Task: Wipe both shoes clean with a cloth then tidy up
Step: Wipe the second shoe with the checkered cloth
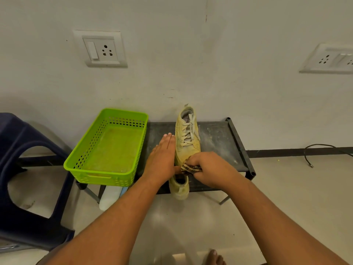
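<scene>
A pale yellow laced shoe (pixel 186 136) lies on a low black rack (pixel 219 138), its heel toward the wall. My left hand (pixel 162 157) lies flat with straight fingers against the shoe's left side. My right hand (pixel 206 169) grips a dark striped cloth (pixel 190 169) at the shoe's near toe end. A second pale shoe (pixel 179 186) sits at the rack's front edge, below my hands and partly hidden by them.
An empty green plastic basket (pixel 108 148) stands on the rack's left end. A white bottle (pixel 109 197) lies under it on the floor. A dark blue plastic stool (pixel 28 178) stands at the left. A black cable (pixel 321 150) trails on the floor at the right.
</scene>
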